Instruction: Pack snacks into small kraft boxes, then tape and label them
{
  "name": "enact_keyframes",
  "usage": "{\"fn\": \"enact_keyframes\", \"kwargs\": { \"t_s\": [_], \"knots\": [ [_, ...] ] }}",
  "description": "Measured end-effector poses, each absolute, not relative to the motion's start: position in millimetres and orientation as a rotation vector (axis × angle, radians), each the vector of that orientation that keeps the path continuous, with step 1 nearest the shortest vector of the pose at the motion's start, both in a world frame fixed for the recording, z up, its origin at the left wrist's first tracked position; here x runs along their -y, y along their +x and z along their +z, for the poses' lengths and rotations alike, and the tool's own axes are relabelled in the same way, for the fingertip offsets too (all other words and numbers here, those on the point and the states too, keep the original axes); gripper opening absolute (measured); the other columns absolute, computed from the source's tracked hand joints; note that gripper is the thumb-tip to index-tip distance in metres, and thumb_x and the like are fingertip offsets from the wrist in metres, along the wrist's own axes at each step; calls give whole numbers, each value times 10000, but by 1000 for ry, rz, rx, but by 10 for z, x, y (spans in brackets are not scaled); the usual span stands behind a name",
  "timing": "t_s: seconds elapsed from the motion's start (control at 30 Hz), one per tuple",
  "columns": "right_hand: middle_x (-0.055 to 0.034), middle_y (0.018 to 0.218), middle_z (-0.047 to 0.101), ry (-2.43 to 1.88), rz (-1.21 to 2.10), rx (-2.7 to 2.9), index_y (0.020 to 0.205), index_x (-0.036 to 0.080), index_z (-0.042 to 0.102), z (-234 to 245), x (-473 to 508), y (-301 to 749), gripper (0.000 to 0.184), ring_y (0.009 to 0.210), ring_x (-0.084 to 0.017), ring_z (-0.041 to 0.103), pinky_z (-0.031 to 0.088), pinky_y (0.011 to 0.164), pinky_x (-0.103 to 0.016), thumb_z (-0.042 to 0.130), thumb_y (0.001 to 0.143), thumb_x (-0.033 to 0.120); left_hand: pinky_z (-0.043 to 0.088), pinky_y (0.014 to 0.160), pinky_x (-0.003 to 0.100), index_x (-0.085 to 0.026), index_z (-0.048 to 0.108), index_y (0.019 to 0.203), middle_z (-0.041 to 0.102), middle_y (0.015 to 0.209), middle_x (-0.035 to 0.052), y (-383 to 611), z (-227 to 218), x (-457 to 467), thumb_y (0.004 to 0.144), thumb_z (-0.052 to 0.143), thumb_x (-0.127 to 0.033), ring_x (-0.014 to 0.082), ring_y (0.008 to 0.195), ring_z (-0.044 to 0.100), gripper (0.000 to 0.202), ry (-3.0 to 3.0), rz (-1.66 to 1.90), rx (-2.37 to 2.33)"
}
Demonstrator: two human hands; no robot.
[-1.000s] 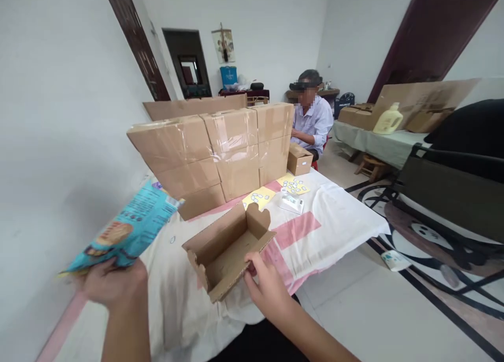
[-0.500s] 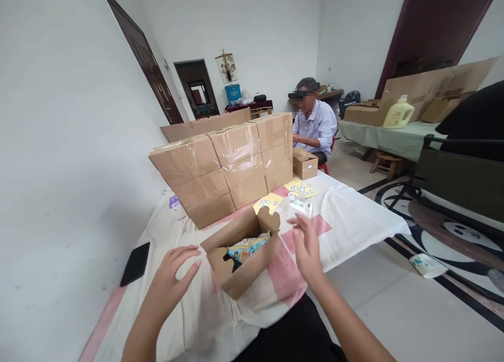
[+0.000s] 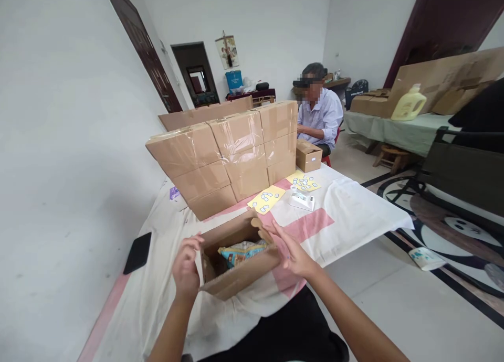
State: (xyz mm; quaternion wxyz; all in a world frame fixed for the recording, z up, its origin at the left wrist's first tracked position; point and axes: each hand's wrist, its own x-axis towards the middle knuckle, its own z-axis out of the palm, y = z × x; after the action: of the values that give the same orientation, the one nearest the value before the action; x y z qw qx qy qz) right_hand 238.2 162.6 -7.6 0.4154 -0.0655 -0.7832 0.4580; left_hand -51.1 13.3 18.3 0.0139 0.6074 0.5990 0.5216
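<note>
An open cardboard box (image 3: 240, 279) stands before me on the cloth-covered table. Inside it lies a blue and orange printed packet (image 3: 241, 253), its far side partly in shadow. My left hand (image 3: 186, 267) is at the box's left end, fingers curled over the edge there. At the opposite end, my right hand (image 3: 293, 252) has its fingers stretched out against the small end flap (image 3: 262, 231), which leans inward. Beyond the box, yellow sheets with small white labels (image 3: 266, 199) lie beside a white handheld device (image 3: 302, 199).
A wall of taped cardboard boxes (image 3: 236, 157) rises behind the work area. A black phone-like slab (image 3: 137, 253) lies at left. Another person (image 3: 321, 115) sits beyond, near a closed carton (image 3: 309, 156). A yellow jug (image 3: 409, 104) stands on the right-hand table.
Both hands have come inward from beside the box onto its two ends. The left end flap no longer sticks outward, and the right flap now tilts inward.
</note>
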Motion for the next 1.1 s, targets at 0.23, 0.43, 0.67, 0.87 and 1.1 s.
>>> {"fn": "enact_keyframes", "kwargs": {
  "t_s": [0.23,0.43,0.67,0.87,1.1],
  "knots": [
    [-113,1311,619,-700,1129,1774,1520,230,387,-103,-1512,1962,694,1242,-240,584,418,1128,-495,589,856,219,331,1217,544,-345,581,1305,218,1680,25,-542,-79,113,947,524,-505,310,1514,294,396,1395,1837,-1915],
    [-81,1637,319,-672,1193,1773,1594,279,255,-15,-1548,1748,787,1510,-229,300,280,1229,-491,519,859,175,227,1215,658,-345,666,1259,729,1199,74,-445,202,178,940,525,-436,360,1318,530,361,2025,1095,-2263],
    [-120,1314,629,-1493,1125,1766,1091,172,669,275,-3356,2613,254,1180,-229,586,499,928,-331,517,936,303,231,1232,495,-305,699,1031,771,1028,26,-301,93,304,939,510,-256,280,1037,696,217,2558,1060,-2400],
    [-67,790,663,-1821,1379,1885,742,141,643,458,-4323,2915,200,512,-81,470,335,465,-215,808,633,170,236,1211,439,-335,665,1059,777,981,10,-406,150,209,920,428,-234,250,829,714,293,2611,848,-2507],
    [-11,595,552,-2048,1586,1950,645,138,611,283,-4508,2766,231,446,-63,376,228,414,-188,812,565,58,264,1157,529,-359,667,1037,761,980,9,-365,156,88,928,359,-305,278,884,675,331,2411,829,-2657]
  ]
}}
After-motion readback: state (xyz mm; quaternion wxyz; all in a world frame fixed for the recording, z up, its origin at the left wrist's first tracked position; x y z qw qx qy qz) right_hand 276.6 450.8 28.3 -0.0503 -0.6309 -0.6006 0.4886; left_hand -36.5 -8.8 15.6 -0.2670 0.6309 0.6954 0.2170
